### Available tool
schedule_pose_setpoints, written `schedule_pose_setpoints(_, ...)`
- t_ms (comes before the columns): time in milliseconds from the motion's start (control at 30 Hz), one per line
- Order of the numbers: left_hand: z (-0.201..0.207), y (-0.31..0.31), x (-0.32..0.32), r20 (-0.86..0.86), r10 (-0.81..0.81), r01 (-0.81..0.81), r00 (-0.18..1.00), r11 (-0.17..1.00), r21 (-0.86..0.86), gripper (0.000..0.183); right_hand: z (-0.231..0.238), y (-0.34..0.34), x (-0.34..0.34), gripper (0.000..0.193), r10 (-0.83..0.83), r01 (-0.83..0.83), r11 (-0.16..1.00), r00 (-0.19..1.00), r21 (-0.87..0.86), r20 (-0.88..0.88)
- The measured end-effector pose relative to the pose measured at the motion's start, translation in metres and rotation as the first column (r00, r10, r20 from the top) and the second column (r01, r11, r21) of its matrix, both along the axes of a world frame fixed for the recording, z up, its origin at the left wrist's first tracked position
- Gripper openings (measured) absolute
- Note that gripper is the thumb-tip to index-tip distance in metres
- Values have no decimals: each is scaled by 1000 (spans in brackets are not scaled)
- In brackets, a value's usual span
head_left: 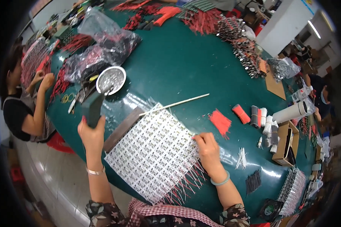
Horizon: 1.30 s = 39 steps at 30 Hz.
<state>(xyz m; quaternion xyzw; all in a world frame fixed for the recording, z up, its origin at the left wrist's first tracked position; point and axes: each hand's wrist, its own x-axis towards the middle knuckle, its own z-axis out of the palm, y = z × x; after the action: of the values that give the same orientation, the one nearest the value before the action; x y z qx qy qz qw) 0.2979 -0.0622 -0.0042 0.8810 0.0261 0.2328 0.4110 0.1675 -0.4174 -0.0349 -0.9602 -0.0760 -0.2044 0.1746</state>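
Observation:
My left hand (92, 134) grips a dark grey-green block (93, 109), raised at the left near the bowl; its exact kind cannot be made out. A white panel of small circuit boards (151, 151) lies on the table before me, with red and white wires (183, 181) fringing its near right edge. At the panel's right corner my right hand (209, 153) pinches the edge between thumb and fingers. Along the panel's far left side lies a brownish-grey bar (123, 129). A thin pale stick (176, 103) slants off the panel's far corner.
Beyond the block stands a white bowl of silvery bits (111, 80). Red wires (220, 123), bundled wires (241, 114), white wires (241, 159) and a cardboard box (286, 145) lie to the right. Plastic bags (106, 45) sit far left. A co-worker (25, 102) works at the left.

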Motion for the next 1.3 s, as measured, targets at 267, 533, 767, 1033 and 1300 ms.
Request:
schedule_pose_setpoints(267,31,-56,-60,27,-76,79,997,850,-520,17,8,-1,-3,28,-26,25,998,1000,66,15)
schedule_pose_setpoints(533,34,-65,-86,-140,-228,91,964,774,-627,17,32,-41,-5,33,-142,140,990,986,27,90)
schedule_pose_setpoints(767,22,-64,-101,-190,-302,102,934,737,-669,22,54,-62,10,16,-119,2,845,976,-535,-184)
schedule_pose_setpoints(1033,31,-72,-112,-257,-388,96,885,692,-715,27,36,-38,32,11,-172,-184,601,920,-778,-351)
schedule_pose_setpoints(1300,32,-69,-112,-249,-409,100,878,665,-740,23,33,-38,34,11,-200,-187,572,912,-799,-357)
